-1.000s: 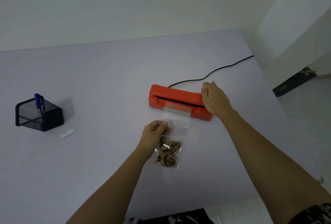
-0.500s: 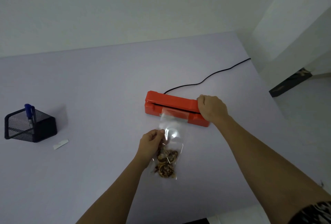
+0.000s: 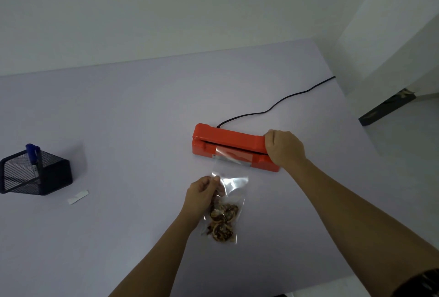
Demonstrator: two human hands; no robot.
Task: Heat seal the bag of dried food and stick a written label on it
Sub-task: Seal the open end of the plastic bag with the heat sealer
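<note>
- While the right hand (image 3: pixel 285 148) sits on the right end of the red plastic heat sealer (image 3: pixel 228 136), head view puts the step at clamping the bag mouth; its fingers (image 3: pixel 269 135) are curled over the top arm, gripping it.
- Clear plastic bag (image 3: pixel 234 185) of brown dried food slices (image 3: pixel 222 223) lies on the pale worktop (image 3: pixel 118 130) just in front of the sealer, open end fed into the slot, contents bunched at the near end.
- Left hand (image 3: pixel 202 192) pinches the bag's left edge, thumb & fingertips (image 3: pixel 215 178) pressed together on the film, approx mid-length.
- A dark gap shows between arm & base, so the arm looks not fully down, though can't tell for sure.
- To do it well, imo: pull the film taut & flat w/ the left hand so no crease crosses the seal line, keep the mouth square to the bar, keep slices well back from the slot.
- Press down evenly w/ the right; pressing at one end only could leave the far side weakly sealed, so lean weight toward the middle if poss.
- Hold briefly, then lift straight up; don't tug the bag while film is soft.
- Black power cord (image 3: pixel 273 109) runs off the back right, well clear of both hands.
- For later: small white label strip (image 3: pixel 78 197) lies on the worktop just beside the black mesh pen holder (image 3: pixel 47 175), blue pen (image 3: pixel 32 151) standing in it, far left & well apart from the sealer.
</note>
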